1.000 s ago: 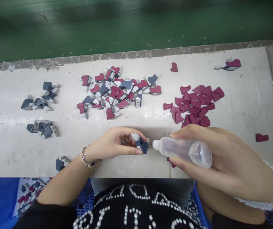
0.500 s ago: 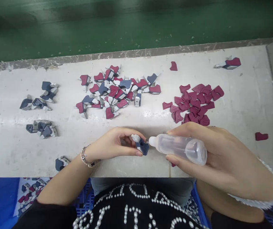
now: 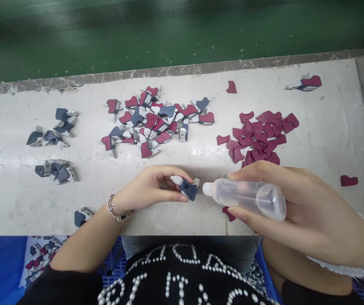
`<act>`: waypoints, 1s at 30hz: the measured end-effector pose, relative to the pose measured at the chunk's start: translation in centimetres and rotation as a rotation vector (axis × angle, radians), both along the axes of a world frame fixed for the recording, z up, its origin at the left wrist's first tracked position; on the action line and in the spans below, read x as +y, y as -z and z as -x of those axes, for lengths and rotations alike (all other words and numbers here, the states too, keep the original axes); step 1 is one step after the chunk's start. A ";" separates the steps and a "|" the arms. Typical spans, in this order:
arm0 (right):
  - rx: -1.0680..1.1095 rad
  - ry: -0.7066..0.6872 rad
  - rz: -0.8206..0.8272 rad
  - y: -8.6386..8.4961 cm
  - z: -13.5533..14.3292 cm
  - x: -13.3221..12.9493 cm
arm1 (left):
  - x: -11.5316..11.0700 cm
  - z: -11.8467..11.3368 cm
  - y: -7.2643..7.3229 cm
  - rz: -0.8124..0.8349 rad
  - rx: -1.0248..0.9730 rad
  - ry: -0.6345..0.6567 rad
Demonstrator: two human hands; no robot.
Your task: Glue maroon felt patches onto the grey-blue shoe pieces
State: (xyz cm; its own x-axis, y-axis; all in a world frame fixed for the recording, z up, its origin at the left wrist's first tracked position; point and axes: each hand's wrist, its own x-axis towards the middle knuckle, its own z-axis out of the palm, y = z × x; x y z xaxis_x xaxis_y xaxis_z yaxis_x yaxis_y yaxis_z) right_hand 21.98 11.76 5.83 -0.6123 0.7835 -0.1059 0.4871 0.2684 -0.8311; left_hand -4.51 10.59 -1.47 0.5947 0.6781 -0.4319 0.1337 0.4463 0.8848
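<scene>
Blue part (image 3: pixel 188 190), left hand (image 3: pixel 153 186) pinching, thumb nearside

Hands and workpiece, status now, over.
Left hand gripping blue-grey part. Right hand holding translucent bottle, nozzle toward part. Loose red piece near right hand.

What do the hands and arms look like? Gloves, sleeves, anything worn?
Both hands are bare: no gloves. Left hand: silver-coloured bracelet with a dark clover-shaped charm at the wrist; black sleeve ending around the elbow. Right hand: white fluffy trim along the forearm, its full shape out of view; another black sleeve further up.
</scene>
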 end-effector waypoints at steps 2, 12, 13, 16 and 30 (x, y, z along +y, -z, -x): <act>0.027 0.013 0.054 -0.2 -0.2 0.1 | 0.0 0.1 0.1 0.001 -0.022 -0.039; 0.042 -0.022 0.051 0.2 -1.1 -0.2 | -0.2 0.0 0.4 -0.058 -0.056 -0.124; 0.033 -0.027 0.043 0.1 -1.0 -0.2 | -0.2 0.0 0.4 -0.058 -0.053 -0.126; 0.036 -0.056 0.034 -0.2 -0.4 -0.1 | -0.2 -0.2 0.4 -0.051 -0.047 -0.123; 0.121 0.154 -0.009 0.2 -3.3 0.5 | -0.1 0.1 0.2 0.005 -0.073 -0.160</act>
